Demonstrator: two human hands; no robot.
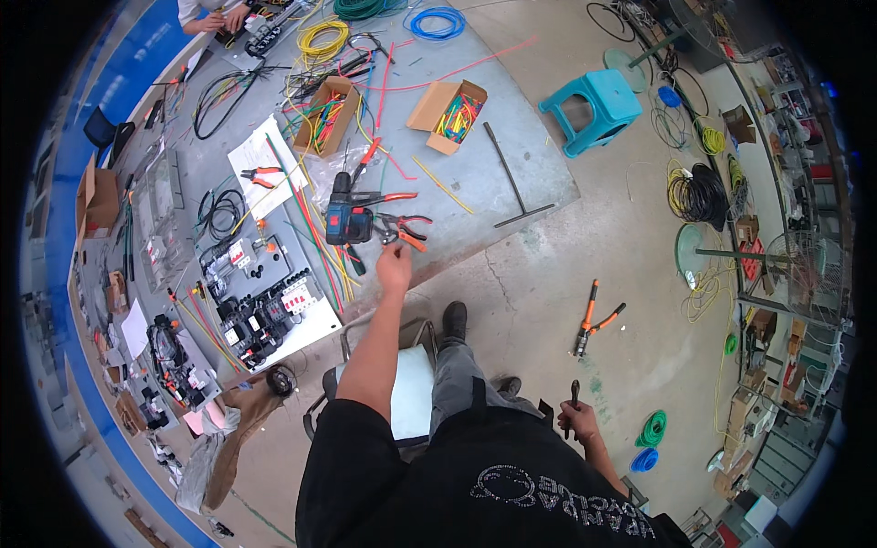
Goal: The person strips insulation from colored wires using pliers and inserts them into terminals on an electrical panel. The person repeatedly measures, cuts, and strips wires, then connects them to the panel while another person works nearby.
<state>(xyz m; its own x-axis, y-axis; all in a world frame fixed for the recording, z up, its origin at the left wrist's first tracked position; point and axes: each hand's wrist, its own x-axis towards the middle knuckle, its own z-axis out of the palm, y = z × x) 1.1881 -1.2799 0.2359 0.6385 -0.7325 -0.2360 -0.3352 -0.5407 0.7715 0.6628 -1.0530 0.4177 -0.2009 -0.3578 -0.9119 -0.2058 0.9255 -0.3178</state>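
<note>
My left hand (395,268) reaches to the front edge of the grey workbench. Its fingers are closed at a pair of pliers (410,239) with orange handles. Right behind lie pliers with red-and-black handles (416,219) and a cordless drill (348,219) with a dark body. Held low at my side, my right hand (581,421) is closed around a slim dark hand tool (575,393), whose kind I cannot make out. On the floor ahead of it lies a large cutter-like tool (587,324) with orange-and-black handles.
The grey workbench (539,173) bears two open cartons of coloured tubing (461,117), a T-shaped metal bar (521,196) and a panel of electrical parts (315,310). A teal stool (594,108) stands right of it; a chair (411,393) is beside my legs. Another person's hands (224,20) work at the far end.
</note>
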